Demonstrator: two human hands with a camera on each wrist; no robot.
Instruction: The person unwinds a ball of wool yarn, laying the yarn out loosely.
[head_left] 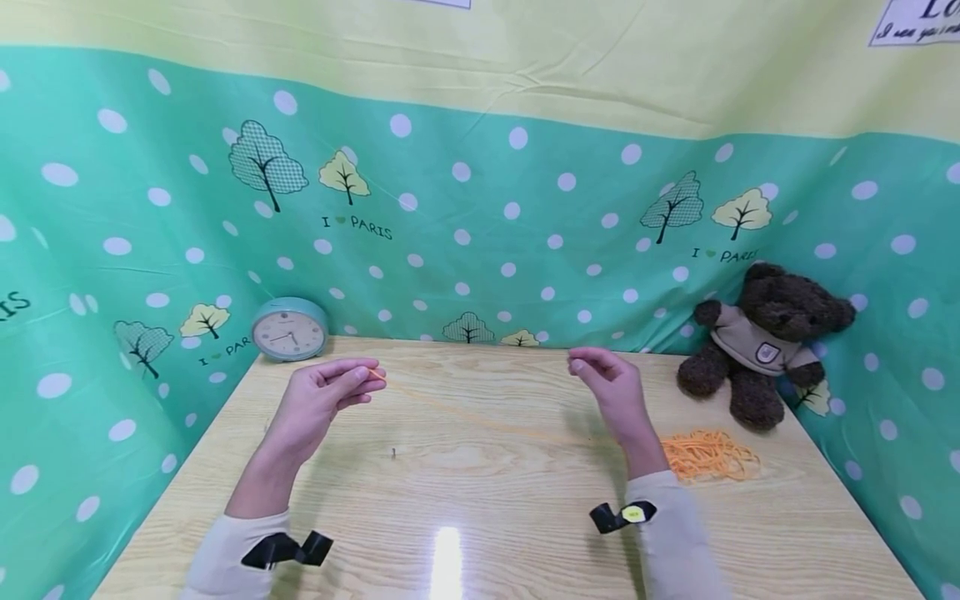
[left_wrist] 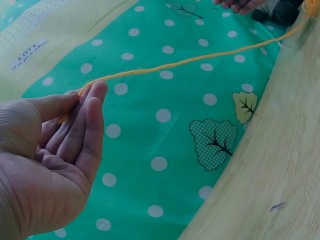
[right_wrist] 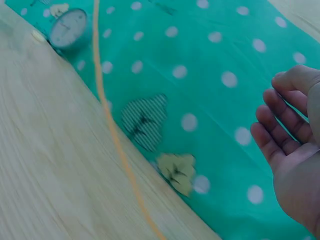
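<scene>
Between thumb and fingers, my left hand (head_left: 326,400) pinches an orange strand of yarn (left_wrist: 165,66), held up above the left part of the table. From there the strand runs slackly to the right, passing under my right forearm toward a loose heap of orange yarn (head_left: 708,456). My right hand (head_left: 611,392) is raised over the table with bent fingers and its thumb near the index finger. In the right wrist view no yarn shows in that right hand (right_wrist: 295,125); the strand (right_wrist: 115,130) hangs apart from it, to the left.
A round teal clock (head_left: 290,330) stands at the table's back left corner. On the back right sits a dark brown teddy bear (head_left: 765,346), close behind the yarn heap. A tiny dark bit (head_left: 393,453) lies on the wooden table (head_left: 510,508). Polka-dot cloth (head_left: 480,225) encloses the back and sides.
</scene>
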